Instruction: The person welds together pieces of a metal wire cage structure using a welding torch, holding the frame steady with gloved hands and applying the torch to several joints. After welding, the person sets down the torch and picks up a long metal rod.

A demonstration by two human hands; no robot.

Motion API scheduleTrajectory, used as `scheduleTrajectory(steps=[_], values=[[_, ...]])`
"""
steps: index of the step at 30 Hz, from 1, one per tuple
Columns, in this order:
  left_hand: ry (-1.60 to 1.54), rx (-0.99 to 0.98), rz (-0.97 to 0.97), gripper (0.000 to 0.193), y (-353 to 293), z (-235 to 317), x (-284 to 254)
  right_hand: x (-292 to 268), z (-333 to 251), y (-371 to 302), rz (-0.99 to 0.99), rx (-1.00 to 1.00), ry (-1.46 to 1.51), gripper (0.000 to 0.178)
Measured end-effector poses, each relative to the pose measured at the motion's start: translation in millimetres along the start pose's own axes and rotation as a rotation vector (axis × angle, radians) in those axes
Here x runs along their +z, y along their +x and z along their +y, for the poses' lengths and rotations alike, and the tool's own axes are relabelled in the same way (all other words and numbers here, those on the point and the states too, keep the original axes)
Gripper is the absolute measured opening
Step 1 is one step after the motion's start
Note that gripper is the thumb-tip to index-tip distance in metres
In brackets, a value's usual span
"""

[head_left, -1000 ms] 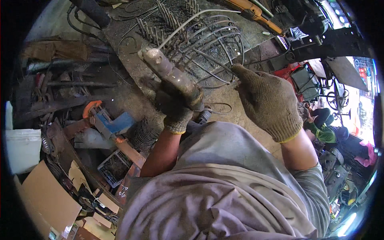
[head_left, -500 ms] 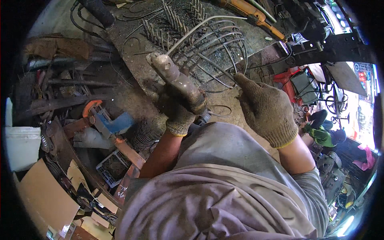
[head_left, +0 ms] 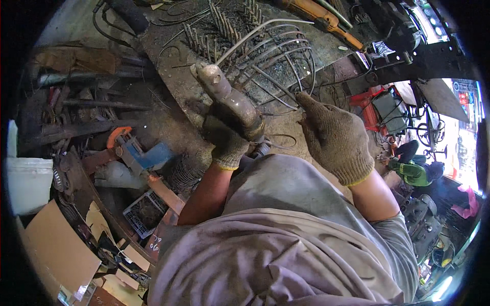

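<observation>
My left hand (head_left: 227,145), in a knitted work glove, is wrapped round a grey, worn metal tool (head_left: 237,107) with a thick tube-shaped body. Its rounded head points away from me, toward the metal plate; the tool's exact kind is unclear, and most of my fingers are hidden beneath it. To the right, my gloved right hand (head_left: 337,137) is closed at the end of a thin metal rod (head_left: 275,81). That rod reaches into a cage of curved metal rods (head_left: 298,51) over the plate (head_left: 176,84). Rows of short upright pegs (head_left: 222,28) stand on the plate behind the tool.
An orange power tool (head_left: 326,20) lies at the far edge. On the left are scrap metal bars (head_left: 107,104), a blue-and-orange metal piece (head_left: 148,155) and a plastic crate (head_left: 145,214). A person in green (head_left: 413,171) crouches at right, near a red frame (head_left: 365,104).
Only small shifts show: the tool's head in my left hand has moved slightly right, and my right hand slightly left. Both hands keep their hold.
</observation>
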State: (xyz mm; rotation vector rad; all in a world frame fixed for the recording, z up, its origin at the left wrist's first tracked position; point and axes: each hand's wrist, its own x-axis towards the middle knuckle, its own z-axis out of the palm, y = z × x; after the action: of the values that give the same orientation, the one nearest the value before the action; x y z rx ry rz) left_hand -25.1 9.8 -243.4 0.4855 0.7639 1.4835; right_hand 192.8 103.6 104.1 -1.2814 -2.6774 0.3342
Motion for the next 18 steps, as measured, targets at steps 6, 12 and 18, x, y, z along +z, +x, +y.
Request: scheduleTrajectory(steps=[6, 12, 18], values=[[-0.217, 0.037, 0.197, 0.044, 11, 60, 104, -1, 0, -3, -0.013, 0.038, -0.016, 0.039], [-0.655, 0.134, 0.016, 0.049, 22, 73, 61, 8, 2, -4, 0.040, 0.030, 0.021, 0.040], [0.661, 0.245, 0.088, 0.040, 2, 88, 97, 12, 7, -7, 0.092, 0.015, 0.010, 0.038]])
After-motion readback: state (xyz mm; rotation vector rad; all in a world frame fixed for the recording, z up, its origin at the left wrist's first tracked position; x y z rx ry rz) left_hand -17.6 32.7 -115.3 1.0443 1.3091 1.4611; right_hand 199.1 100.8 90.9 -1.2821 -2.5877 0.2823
